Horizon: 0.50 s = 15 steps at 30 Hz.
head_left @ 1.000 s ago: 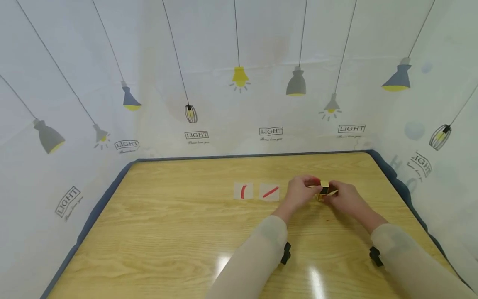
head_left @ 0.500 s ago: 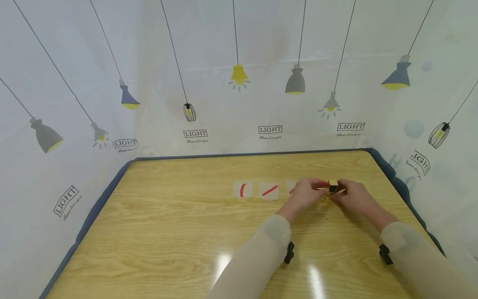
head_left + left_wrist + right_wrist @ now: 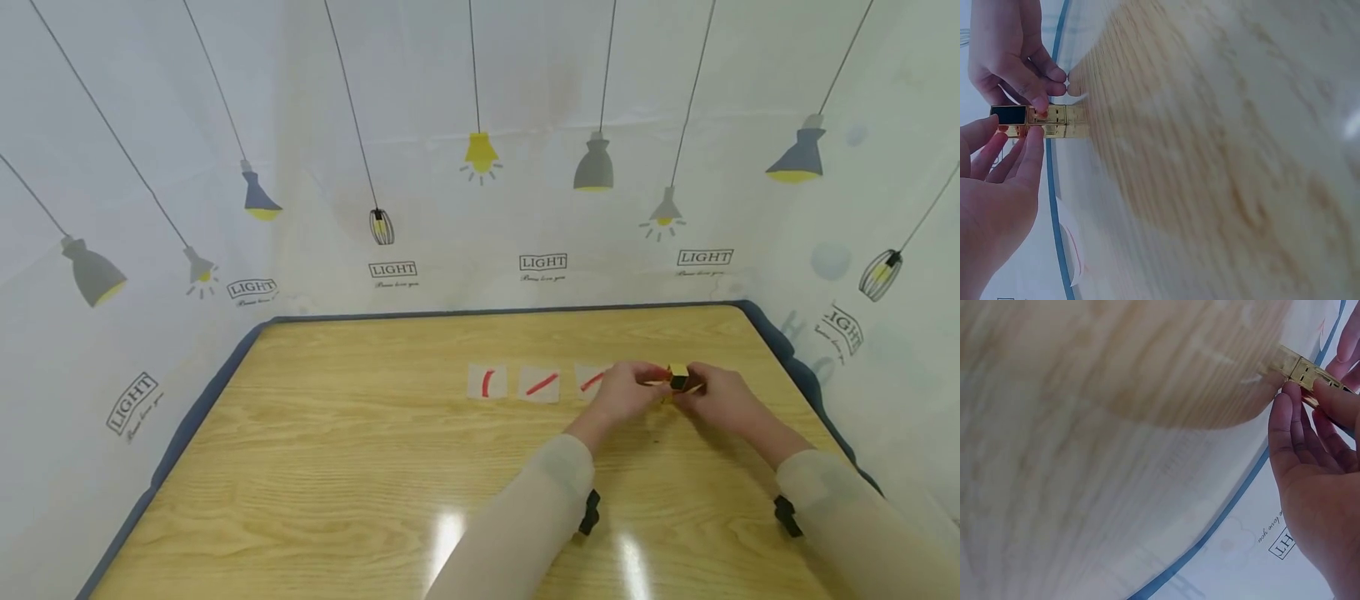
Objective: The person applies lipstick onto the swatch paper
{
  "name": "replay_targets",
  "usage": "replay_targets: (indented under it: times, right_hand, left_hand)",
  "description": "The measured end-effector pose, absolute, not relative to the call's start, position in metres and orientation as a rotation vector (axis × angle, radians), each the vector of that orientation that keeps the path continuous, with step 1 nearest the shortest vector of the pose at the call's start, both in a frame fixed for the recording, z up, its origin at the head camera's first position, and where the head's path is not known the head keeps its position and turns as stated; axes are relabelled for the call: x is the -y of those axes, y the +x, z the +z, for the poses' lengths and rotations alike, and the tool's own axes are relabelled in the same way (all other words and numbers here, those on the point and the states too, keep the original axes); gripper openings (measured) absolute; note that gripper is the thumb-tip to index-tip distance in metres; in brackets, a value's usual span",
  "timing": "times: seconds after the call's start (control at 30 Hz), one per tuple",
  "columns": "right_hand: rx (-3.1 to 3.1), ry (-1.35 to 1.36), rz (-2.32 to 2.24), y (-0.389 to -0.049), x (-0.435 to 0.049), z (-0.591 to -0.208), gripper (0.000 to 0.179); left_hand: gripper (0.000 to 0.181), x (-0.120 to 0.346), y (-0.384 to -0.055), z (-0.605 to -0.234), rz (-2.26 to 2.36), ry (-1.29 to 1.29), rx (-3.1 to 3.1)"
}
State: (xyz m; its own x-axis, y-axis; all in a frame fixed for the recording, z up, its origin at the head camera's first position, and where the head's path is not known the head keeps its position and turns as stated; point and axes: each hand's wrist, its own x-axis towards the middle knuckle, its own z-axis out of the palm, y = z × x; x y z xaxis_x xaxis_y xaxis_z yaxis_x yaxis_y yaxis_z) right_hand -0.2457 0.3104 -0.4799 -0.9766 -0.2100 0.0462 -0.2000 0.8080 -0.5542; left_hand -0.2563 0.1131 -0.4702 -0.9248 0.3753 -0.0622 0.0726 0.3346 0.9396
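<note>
A square gold lipstick tube (image 3: 678, 377) with a dark end stands upright between both hands at the right rear of the table. My left hand (image 3: 628, 392) pinches its upper part from the left, thumb and fingertips on the sides in the left wrist view. There, red smears mark the left hand's fingers (image 3: 988, 156). From the other side my right hand (image 3: 720, 402) grips the tube (image 3: 1309, 375) lower down, thumb on one face and fingers behind. The lower end is close over the tabletop. To the left lies a paper square (image 3: 582, 372) with a red stroke, partly behind the left hand.
Two more paper squares with red strokes, a middle one (image 3: 527, 377) and a left one (image 3: 476, 383), lie in the same row. The wooden table (image 3: 315, 450) has a blue edge against a white wall covering (image 3: 450, 233) printed with lamps.
Both hands have shifted right together with the lipstick tube. The third paper square, hidden behind the left hand before, now shows in part.
</note>
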Motion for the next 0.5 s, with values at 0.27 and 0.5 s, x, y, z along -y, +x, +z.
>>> replay_targets:
  times: [0.27, 0.5]
  right_hand:
    - [-2.968, -0.317, -0.87, -0.2433, -0.3103, -0.4769, 0.019]
    - [-2.975, -0.313, -0.841, -0.2434, -0.3112, -0.4776, 0.018]
  left_hand:
    - [0.021, -0.1156, -0.2542, -0.4686, 1.6, 0.397, -2.349]
    - [0.023, -0.1163, -0.2533, -0.4688, 1.596, 0.39, -2.344]
